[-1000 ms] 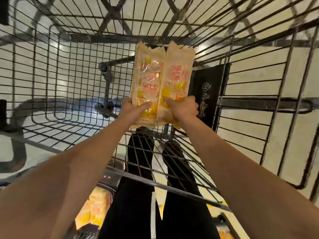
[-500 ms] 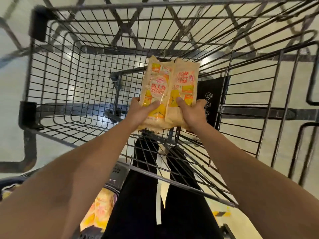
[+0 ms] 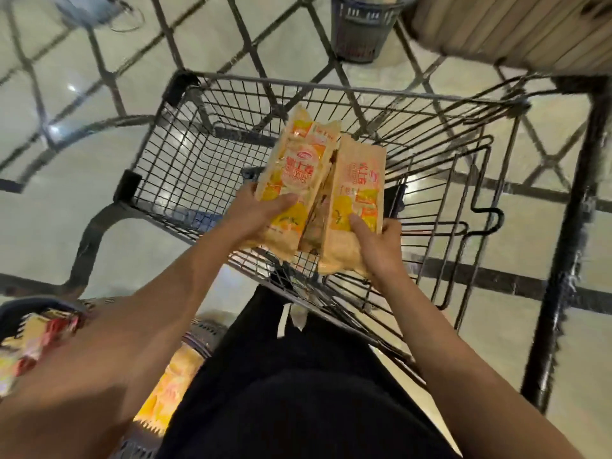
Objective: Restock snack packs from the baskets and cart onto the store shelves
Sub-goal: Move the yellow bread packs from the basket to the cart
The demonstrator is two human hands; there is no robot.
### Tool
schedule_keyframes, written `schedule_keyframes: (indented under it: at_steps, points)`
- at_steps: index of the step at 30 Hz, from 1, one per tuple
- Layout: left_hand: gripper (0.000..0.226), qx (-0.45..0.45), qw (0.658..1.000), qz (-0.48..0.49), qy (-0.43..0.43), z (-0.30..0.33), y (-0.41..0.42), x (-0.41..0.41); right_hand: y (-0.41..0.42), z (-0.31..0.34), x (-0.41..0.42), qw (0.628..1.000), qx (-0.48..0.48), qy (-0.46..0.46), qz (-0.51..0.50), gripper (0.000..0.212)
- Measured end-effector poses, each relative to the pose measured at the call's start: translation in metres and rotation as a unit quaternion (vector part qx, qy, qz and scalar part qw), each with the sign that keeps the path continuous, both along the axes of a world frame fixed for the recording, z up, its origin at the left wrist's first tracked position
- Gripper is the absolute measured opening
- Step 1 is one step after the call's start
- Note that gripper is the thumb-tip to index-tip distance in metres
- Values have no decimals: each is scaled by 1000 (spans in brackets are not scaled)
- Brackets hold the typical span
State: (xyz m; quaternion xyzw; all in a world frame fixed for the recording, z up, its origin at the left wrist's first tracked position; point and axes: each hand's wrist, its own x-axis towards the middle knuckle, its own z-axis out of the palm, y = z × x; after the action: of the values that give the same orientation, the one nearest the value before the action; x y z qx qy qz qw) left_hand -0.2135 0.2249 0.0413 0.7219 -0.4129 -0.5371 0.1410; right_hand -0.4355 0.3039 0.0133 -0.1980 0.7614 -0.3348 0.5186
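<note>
Since the earlier frames the whole view has pulled up and back: the wire cart (image 3: 231,134), which filled the picture before, now sits lower and smaller with its rim fully in sight, and the two snack packs have risen with the hands from deep inside the basket to about rim level.

The cart appears bare of stock where its mesh shows. A dark plastic basket (image 3: 359,31) stands on the floor beyond its far edge, beside the foot of what looks like a shelf unit (image 3: 516,31) at upper right. Another basket (image 3: 20,313) with more packs sits at the person's left side, partly hidden by the forearm.

The left pack (image 3: 298,167) and right pack (image 3: 356,193) stand side by side, edges touching, long axes running away from the person and tilted slightly right, toward that shelf. Each hand grips its pack at the near, lower end, so the packs project forward past the hands. The left hand (image 3: 255,217) holds its pack with the thumb laid across the face; the right hand (image 3: 377,243) pinches its pack the same way. The right hand seems nearer the shelf.
</note>
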Motion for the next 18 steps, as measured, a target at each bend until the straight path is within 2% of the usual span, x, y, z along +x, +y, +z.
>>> schedule_keyframes:
  at_steps: [6,9,14,18]
  points:
    - [75,-45,994,99,33,50,63,9,23,48,-6,995,-63,-9,78,50]
    - [92,-39,981,175,69,60,99,11,31,63,-3,989,-86,-8,117,50]
    - [56,-78,963,256,36,74,160,29,42,83,22,969,-124,-14,213,51]
    - [68,-84,942,325,23,78,204,59,53,94,56,947,-133,-15,292,57]
